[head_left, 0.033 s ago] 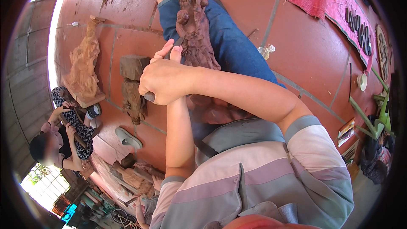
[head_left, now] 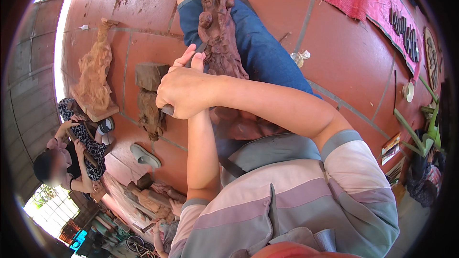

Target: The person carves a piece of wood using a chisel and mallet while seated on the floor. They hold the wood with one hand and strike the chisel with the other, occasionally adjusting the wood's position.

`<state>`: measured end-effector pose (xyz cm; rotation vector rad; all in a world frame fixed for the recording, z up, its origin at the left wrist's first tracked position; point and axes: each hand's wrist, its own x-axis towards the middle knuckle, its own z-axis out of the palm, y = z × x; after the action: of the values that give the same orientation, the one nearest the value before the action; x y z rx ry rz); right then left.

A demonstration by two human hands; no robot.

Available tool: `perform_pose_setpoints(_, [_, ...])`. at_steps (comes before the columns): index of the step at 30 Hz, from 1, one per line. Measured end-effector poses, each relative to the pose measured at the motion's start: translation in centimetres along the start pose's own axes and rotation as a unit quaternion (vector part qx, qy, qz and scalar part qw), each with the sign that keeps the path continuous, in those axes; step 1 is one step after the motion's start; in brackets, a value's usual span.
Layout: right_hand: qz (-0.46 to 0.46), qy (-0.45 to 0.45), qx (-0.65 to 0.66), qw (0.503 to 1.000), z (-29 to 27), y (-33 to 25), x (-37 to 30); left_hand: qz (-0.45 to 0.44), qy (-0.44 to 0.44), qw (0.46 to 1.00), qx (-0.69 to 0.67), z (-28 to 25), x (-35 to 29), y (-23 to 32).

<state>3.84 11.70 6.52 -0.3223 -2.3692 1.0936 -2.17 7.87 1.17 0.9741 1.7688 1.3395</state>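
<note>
A reddish-brown wooden carving point(head_left: 220, 43) of a bearded figure in flowing robes lies across my blue-clad legs. My right hand point(head_left: 186, 91) is closed around a carving chisel; the dark butt of its handle pokes out below the fist. Its dark blade point(head_left: 202, 48) touches or nearly touches the left side of the robe. Beneath the right hand, my left hand point(head_left: 197, 61) is mostly covered. Some of its fingers show, stretched up beside the blade and apparently steadying it. The rest of the chisel is hidden by the hands.
On the tiled floor to the left are a pale wood carving point(head_left: 95, 67), a wood block point(head_left: 152, 75), a rough brown carving point(head_left: 150, 112) and a grey slipper point(head_left: 145, 155). A co-worker point(head_left: 79, 150) sits beyond. Several dark tools point(head_left: 404, 31) lie on a pink mat at right.
</note>
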Motion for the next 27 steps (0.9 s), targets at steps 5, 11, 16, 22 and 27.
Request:
perform_pose_setpoints(5, [0.027, -0.044, 0.04, 0.998, -0.4, -0.1, 0.0, -0.047, 0.0, 0.984, -0.174, 0.5, 0.1, -1.3])
perform_pose_setpoints(11, [-0.026, 0.035, -0.047, 0.998, 0.0, 0.6, 0.0, -0.046, 0.004, 0.99, -0.134, 0.0, 0.3, -0.6])
perform_pose_setpoints(16, [-0.012, 0.001, -0.015, 1.0, 0.4, 0.1, -0.1, -0.025, -0.005, 0.996, -0.08, -0.6, 0.3, -0.9])
perform_pose_setpoints(22, [-0.003, 0.019, 0.029, 0.999, 0.4, -0.3, -0.4, -0.03, -0.002, 0.991, -0.131, 0.9, -1.1, 1.0])
perform_pose_setpoints(27, [-0.023, 0.035, -0.056, 0.998, 0.1, 0.2, 0.0, -0.02, -0.029, 0.99, -0.138, -0.3, 0.8, -0.5])
